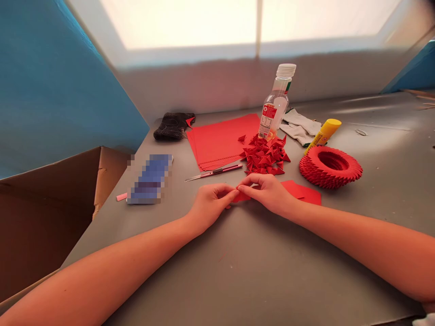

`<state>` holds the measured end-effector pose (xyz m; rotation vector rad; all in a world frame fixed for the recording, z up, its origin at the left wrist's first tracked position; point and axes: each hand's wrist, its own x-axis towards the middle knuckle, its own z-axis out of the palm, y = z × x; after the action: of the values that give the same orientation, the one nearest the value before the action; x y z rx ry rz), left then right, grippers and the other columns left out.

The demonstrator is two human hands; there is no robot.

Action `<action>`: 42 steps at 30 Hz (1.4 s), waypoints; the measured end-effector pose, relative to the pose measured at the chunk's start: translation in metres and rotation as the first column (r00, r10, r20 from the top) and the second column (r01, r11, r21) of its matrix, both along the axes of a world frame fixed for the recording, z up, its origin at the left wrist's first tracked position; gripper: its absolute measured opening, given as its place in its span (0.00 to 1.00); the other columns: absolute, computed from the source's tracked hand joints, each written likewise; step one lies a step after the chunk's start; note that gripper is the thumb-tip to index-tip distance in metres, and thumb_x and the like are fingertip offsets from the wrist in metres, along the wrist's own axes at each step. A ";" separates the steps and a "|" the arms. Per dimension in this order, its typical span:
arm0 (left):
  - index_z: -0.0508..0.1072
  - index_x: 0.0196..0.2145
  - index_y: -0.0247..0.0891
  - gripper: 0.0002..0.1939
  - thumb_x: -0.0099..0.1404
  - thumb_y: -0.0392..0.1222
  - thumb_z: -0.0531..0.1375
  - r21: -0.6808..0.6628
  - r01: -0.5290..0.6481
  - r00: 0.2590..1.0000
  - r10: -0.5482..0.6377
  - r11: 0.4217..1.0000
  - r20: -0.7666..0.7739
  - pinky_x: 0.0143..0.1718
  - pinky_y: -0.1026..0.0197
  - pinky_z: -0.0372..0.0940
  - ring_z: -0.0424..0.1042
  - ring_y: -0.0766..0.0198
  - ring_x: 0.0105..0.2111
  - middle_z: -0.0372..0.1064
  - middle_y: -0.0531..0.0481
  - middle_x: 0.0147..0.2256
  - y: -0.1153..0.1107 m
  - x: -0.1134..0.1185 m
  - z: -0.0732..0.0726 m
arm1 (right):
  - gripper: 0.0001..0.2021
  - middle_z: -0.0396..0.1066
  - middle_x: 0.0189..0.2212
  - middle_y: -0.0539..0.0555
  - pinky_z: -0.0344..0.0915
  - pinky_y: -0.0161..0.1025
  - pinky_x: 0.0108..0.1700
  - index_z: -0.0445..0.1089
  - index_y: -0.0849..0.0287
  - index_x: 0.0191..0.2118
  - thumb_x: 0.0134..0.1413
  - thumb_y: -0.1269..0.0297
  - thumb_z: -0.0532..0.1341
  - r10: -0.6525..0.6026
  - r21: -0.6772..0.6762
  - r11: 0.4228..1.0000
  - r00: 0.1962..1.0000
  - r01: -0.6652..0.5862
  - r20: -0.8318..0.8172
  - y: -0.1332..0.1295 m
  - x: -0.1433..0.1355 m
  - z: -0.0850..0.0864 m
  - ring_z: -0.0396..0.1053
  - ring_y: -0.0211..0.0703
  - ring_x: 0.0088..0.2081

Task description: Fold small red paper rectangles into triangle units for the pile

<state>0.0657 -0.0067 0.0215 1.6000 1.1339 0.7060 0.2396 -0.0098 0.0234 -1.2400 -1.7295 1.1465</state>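
My left hand (212, 203) and my right hand (267, 192) meet at their fingertips above the grey table. Both pinch a small red paper piece (242, 196) between thumb and fingers; most of it is hidden by the right hand. Just beyond the hands lies a pile of folded red paper triangles (263, 156). Flat red paper pieces (311, 194) lie partly behind my right wrist. A craft knife (217, 172) rests beyond my left hand, in front of a stack of red sheets (220, 140).
A bottle (275, 104) stands behind the pile. To the right are a red folded-paper ring (329, 167), a yellow glue stick (324, 135) and gloves (299, 127). On the left are a phone (151, 179), a black pouch (173, 127) and a cardboard box (108, 174).
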 end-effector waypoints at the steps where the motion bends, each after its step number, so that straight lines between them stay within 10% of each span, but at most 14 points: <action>1: 0.75 0.32 0.33 0.13 0.58 0.46 0.57 0.000 0.003 1.000 -0.003 1.000 -0.002 0.28 0.66 0.66 0.68 0.65 0.29 0.72 0.47 0.29 0.000 0.000 0.000 | 0.07 0.71 0.29 0.50 0.63 0.33 0.33 0.70 0.60 0.30 0.52 0.63 0.57 -0.003 0.011 1.000 1.000 0.003 0.008 0.000 0.000 0.000 0.68 0.38 0.32; 28: 0.74 0.34 0.34 0.14 0.59 0.48 0.56 -0.035 -0.023 0.998 0.025 0.999 0.057 0.28 0.66 0.67 0.71 0.62 0.32 0.73 0.47 0.31 0.003 -0.001 -0.001 | 0.07 0.72 0.28 0.50 0.63 0.35 0.35 0.71 0.60 0.30 0.49 0.62 0.58 0.030 0.029 0.999 0.999 -0.031 0.025 0.008 0.007 -0.003 0.67 0.39 0.32; 42: 0.75 0.31 0.36 0.14 0.60 0.47 0.54 0.156 0.055 0.995 -0.042 0.986 -0.086 0.29 0.67 0.63 0.69 0.66 0.28 0.73 0.51 0.28 0.000 -0.001 0.001 | 0.09 0.69 0.27 0.49 0.63 0.33 0.33 0.68 0.59 0.29 0.53 0.61 0.56 0.051 0.040 0.998 0.999 -0.050 -0.013 0.000 0.003 0.004 0.67 0.37 0.32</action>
<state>0.0650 -0.0066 0.0229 1.7994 1.1169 0.7181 0.2426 -0.0095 0.0270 -1.1680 -1.7738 1.1423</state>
